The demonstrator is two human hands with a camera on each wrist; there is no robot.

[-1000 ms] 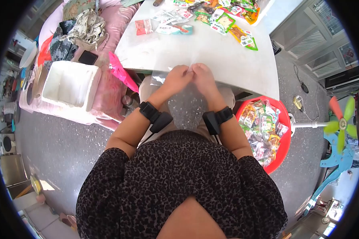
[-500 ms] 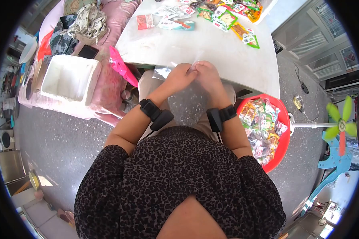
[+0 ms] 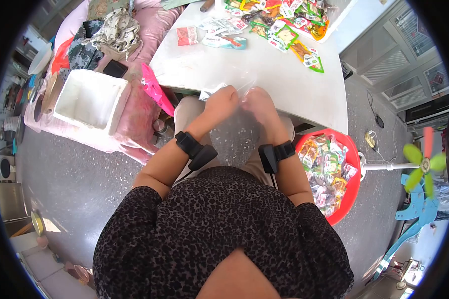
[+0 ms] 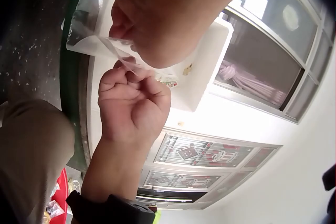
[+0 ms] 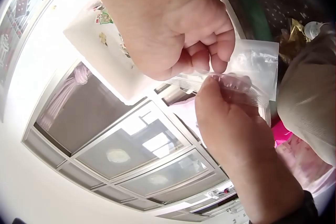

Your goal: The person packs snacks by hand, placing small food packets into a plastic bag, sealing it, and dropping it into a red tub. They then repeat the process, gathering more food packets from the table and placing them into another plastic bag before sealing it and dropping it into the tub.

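Note:
Both hands are close together over the table's near edge, gripping a clear plastic bag [image 5: 255, 61]. My left hand [image 3: 221, 106] pinches one side of the film with curled fingers, and my right hand [image 3: 261, 105] pinches it just beside. In the left wrist view the right hand [image 4: 134, 106] has its fingers curled on the film, with the left hand [image 4: 157, 16] above it. The right wrist view shows the left hand [image 5: 236, 119] with thumb and fingers on the clear film, beneath the right hand [image 5: 184, 35]. The bag looks flat, with nothing visible inside.
Colourful snack packets [image 3: 283, 37] and a red-white packet [image 3: 187, 36] lie on the white table [image 3: 184, 65]. A red basin [image 3: 355, 192] of packets stands at the right, near a fan [image 3: 425, 165]. At the left are a foam box [image 3: 119, 107], a phone [image 3: 115, 69] and a pink bag [image 3: 154, 88].
The two hands have moved slightly apart, the left one turning to a more closed grip. The bag's lower part has shifted with them, and the whole head view has tilted a little.

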